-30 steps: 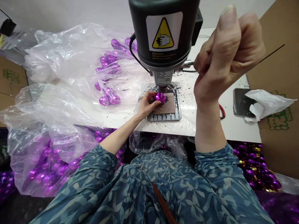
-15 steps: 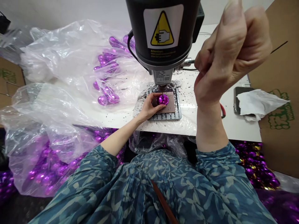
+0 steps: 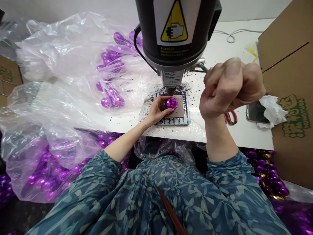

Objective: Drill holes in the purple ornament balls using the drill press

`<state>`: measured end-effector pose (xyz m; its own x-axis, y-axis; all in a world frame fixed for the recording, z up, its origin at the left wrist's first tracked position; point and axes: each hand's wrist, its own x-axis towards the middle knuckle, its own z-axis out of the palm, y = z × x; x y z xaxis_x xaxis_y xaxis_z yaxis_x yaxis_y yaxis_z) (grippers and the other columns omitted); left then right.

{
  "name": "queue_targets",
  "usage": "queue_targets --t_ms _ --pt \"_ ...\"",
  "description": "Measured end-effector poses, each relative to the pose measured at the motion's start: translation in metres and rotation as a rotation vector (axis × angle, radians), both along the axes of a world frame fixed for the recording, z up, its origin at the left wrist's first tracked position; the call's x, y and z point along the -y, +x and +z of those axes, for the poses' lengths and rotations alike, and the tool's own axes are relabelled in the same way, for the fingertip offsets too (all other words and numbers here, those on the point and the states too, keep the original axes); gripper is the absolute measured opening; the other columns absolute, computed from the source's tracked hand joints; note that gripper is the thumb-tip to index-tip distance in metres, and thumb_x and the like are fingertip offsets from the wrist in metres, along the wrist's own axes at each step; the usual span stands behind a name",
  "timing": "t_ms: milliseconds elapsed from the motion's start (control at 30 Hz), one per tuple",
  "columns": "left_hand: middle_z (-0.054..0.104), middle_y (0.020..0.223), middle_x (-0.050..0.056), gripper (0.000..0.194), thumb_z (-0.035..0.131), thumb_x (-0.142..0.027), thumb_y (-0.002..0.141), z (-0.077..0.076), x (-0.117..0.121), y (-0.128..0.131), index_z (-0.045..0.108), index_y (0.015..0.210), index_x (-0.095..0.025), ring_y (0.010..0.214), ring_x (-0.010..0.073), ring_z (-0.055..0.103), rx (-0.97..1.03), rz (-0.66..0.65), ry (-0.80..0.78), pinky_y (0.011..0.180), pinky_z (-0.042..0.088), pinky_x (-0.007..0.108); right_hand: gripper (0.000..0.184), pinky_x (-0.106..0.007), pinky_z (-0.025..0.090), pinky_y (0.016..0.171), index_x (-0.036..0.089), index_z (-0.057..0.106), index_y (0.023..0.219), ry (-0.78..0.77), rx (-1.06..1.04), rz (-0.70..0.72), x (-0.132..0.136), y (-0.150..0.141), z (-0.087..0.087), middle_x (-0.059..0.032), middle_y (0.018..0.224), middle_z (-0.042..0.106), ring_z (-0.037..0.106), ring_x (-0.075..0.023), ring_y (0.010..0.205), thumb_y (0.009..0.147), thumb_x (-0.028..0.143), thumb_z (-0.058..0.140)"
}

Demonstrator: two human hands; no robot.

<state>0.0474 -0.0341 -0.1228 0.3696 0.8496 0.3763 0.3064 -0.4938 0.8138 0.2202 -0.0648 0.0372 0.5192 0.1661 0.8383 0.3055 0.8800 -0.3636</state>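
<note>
My left hand [image 3: 156, 111] is closed round a shiny purple ornament [image 3: 170, 103], holding it on a brown pad [image 3: 179, 109] that lies on the slotted metal table of the drill press [image 3: 174, 36]. The drill bit [image 3: 171, 93] touches the top of the ornament. My right hand [image 3: 230, 88] is raised to the right of the machine in a fist round the metal feed lever [image 3: 203, 67].
Clear plastic bags [image 3: 61, 98] holding several purple ornaments [image 3: 110, 101] spread over the left of the white bench and down over its front edge. Red-handled scissors [image 3: 230, 117], a phone [image 3: 255, 112] under a crumpled tissue, and a cardboard box [image 3: 290, 98] sit on the right. Dark shavings litter the bench.
My right hand has come down with the lever, and the drill bit has lowered onto the purple ornament. My left hand shifted the ornament slightly right under the bit.
</note>
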Motion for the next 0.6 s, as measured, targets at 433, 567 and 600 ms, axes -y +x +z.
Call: queue_targets --t_ms 433,567,600 --pt "0.066 0.125 0.012 0.062 0.079 -0.063 0.084 0.001 0.002 -0.001 0.059 0.127 -0.024 0.119 0.0267 0.066 -0.011 -0.006 0.001 0.102 0.057 0.042 0.052 -0.027 0.02 0.034 0.019 0.012 0.061 0.302 0.122 -0.031 -0.012 0.007 -0.034 0.0076 0.038 0.018 0.015 -0.0051 0.03 0.092 0.024 0.054" --pt "0.068 0.123 0.01 0.058 0.081 -0.059 0.084 0.004 0.0 0.001 0.061 0.126 -0.023 0.118 0.0262 0.067 -0.017 -0.001 0.015 0.102 0.056 0.042 0.051 -0.026 0.015 0.041 0.019 0.014 0.063 0.168 -0.044 -0.041 -0.002 -0.002 -0.002 0.0065 0.044 0.018 0.022 -0.0032 0.034 0.092 0.023 0.056" --pt "0.069 0.122 0.01 0.057 0.081 -0.058 0.084 0.005 0.001 0.002 0.061 0.125 -0.023 0.116 0.0255 0.068 -0.013 0.001 0.013 0.1 0.057 0.041 0.047 -0.025 0.016 0.045 0.02 0.018 0.062 0.111 -0.081 -0.007 -0.001 -0.004 0.011 0.0063 0.047 0.019 0.025 -0.0023 0.036 0.092 0.019 0.055"
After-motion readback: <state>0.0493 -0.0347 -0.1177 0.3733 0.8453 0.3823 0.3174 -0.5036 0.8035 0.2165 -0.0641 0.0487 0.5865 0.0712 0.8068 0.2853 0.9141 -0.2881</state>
